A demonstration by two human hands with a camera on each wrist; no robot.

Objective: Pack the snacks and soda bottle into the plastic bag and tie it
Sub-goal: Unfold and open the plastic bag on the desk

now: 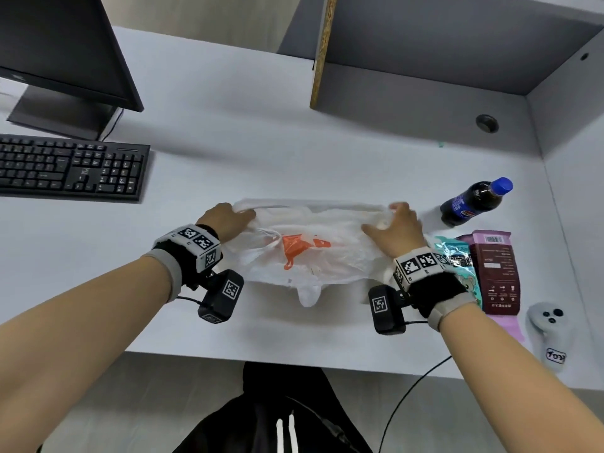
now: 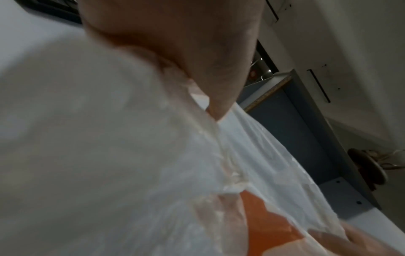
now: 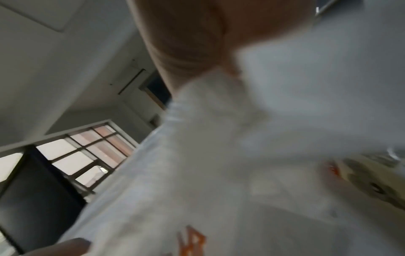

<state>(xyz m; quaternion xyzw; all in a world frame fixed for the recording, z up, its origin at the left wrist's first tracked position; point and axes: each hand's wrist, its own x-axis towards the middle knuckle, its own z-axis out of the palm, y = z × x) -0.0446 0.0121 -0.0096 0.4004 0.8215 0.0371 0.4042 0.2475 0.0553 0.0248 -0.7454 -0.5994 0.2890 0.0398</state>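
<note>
"While the left hand (image 1: 225, 219) pinched one end of the thin white plastic bag with the orange picture (image 1: 307, 246), what did the other one do?"

"The right hand (image 1: 395, 227) gripped the other end. Its fingers were curled into the plastic by the bag's far edge. Both hands were apart, one at each side, and the bag lay flat on the white desk (image 1: 248, 152) between them."

"Was anything in the bag?"

"It looked flat and empty to me. The dark soda bottle with the blue cap (image 1: 474, 201) lay on its side just past the right hand. The shiny teal snack pack (image 1: 457, 259) and the dark red and pink snack pack (image 1: 496, 273) lay beside the right wrist. So I think the packing had not begun, and the hands were trying to open the bag."

"What could go wrong?"

"The plastic was thin and slippery. If the two sides stuck together, the mouth might not open. A hard pull could tear it. The round bottle could roll if an arm bumped it."

"What else was there?"

"A black keyboard (image 1: 70, 166) and a dark monitor (image 1: 62, 50) were far off to the left. A small grey controller (image 1: 550, 335) lay by the desk's near right edge."
</note>
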